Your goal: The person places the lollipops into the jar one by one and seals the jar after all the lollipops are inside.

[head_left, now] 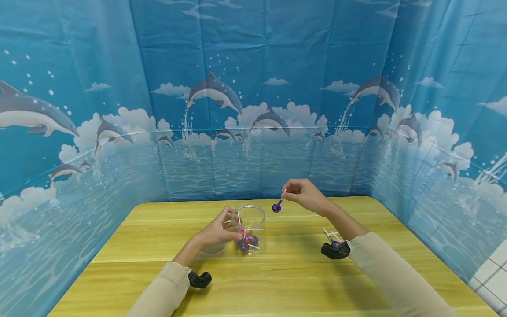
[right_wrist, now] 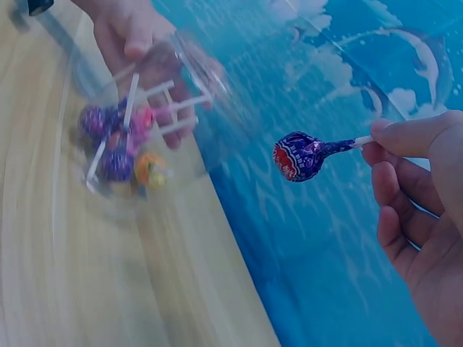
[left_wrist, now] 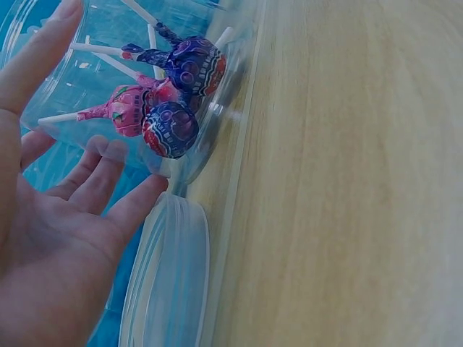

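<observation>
- Left hand curled round a clear jar; right hand pinched a purple lollipop by its white stick.
- A yellow wooden surface was under them.
- The jar stood on it, with more lollipops inside.
- A round clear lid lay beside the jar.
- The purple lollipop hung in the air, right of the jar.

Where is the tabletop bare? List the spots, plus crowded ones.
Free: between the jar and the loose lollipops; the near tabletop between the left sleeve and right sleeve; from the left hand to the tabletop's left edge. Crowded: around the jar, held by the left hand, clear lid beside it.
</observation>
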Action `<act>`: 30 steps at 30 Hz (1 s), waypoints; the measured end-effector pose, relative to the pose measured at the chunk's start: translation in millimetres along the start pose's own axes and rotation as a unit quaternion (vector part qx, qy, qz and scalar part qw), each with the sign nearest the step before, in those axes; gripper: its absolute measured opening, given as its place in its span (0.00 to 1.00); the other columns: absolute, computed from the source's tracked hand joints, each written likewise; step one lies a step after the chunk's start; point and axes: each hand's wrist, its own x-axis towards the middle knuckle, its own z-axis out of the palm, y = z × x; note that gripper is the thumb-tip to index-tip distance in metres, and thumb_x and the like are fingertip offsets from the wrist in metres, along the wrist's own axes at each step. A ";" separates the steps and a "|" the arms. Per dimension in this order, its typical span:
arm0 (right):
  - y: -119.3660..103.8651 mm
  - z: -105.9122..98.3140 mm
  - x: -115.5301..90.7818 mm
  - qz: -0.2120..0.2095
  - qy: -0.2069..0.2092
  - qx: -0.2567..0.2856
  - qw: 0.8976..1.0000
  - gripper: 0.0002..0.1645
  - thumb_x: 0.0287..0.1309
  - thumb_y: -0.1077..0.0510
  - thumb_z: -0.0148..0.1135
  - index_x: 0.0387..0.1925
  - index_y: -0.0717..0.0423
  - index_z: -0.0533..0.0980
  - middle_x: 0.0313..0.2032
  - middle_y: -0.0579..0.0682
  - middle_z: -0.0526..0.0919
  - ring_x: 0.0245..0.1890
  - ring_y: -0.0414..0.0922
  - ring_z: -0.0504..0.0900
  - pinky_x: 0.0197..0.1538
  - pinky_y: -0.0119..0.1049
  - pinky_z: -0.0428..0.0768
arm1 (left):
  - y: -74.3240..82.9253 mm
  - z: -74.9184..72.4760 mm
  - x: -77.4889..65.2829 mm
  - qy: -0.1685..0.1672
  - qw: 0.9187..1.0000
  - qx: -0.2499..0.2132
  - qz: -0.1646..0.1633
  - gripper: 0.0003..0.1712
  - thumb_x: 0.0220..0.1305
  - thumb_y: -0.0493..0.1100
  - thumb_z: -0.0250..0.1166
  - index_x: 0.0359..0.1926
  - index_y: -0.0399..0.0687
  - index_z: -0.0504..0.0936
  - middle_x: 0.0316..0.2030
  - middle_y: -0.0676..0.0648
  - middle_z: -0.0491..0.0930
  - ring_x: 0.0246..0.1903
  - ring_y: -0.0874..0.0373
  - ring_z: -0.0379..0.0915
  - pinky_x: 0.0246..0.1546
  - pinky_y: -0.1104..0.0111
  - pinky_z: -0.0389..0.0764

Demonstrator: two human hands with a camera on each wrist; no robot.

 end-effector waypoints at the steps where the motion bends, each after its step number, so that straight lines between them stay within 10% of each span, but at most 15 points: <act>1: -2.8 2.7 3.1 -0.003 -0.003 0.003 1.000 0.07 0.73 0.60 0.64 0.42 0.61 0.81 0.37 0.53 0.85 0.41 0.51 0.85 0.51 0.50 0.81 | -0.2 0.0 0.0 0.000 1.000 0.001 0.000 0.30 0.69 0.40 0.70 0.58 0.42 0.59 0.65 0.27 0.61 0.64 0.43 0.71 0.56 0.53 0.80; 13: -23.8 43.1 33.9 -0.034 -0.055 0.002 0.998 0.04 0.72 0.61 0.64 0.41 0.60 0.81 0.38 0.58 0.85 0.37 0.50 0.84 0.44 0.44 0.81 | 0.0 2.4 0.7 0.007 1.000 0.004 -0.008 0.30 0.69 0.38 0.70 0.60 0.42 0.60 0.65 0.26 0.62 0.65 0.43 0.70 0.58 0.52 0.78; 30: -10.5 75.9 50.9 -0.101 -0.113 -0.182 0.971 0.01 0.68 0.61 0.69 0.39 0.54 0.85 0.33 0.41 0.86 0.32 0.39 0.83 0.36 0.35 0.81 | 1.3 0.0 -0.6 0.011 1.000 0.008 -0.019 0.39 0.68 0.44 0.72 0.65 0.37 0.56 0.69 0.33 0.59 0.69 0.39 0.64 0.59 0.49 0.77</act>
